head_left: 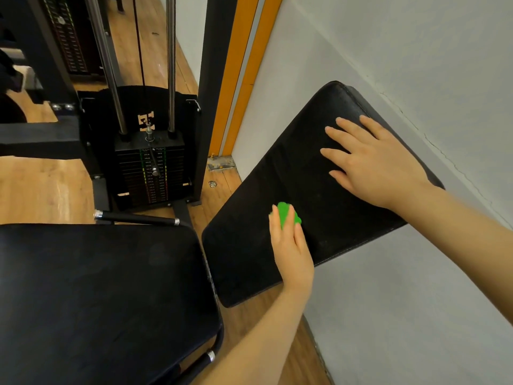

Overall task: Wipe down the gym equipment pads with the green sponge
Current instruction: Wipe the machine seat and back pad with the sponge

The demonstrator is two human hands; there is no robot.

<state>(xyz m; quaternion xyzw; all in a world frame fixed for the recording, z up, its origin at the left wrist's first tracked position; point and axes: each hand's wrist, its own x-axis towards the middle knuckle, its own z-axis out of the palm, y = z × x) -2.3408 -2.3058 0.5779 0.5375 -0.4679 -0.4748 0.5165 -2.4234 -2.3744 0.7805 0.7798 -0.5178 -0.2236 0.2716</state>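
Left hand [288, 245] fingers [276, 222] grip green sponge [286, 215] on pad [291, 176].

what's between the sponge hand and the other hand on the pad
Only bare black pad surface lies between the left hand, holding the green sponge, and the right hand resting flat, in the head view.

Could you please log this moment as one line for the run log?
left hand: holds sponge on pad | right hand: flat on pad | stage: wiping
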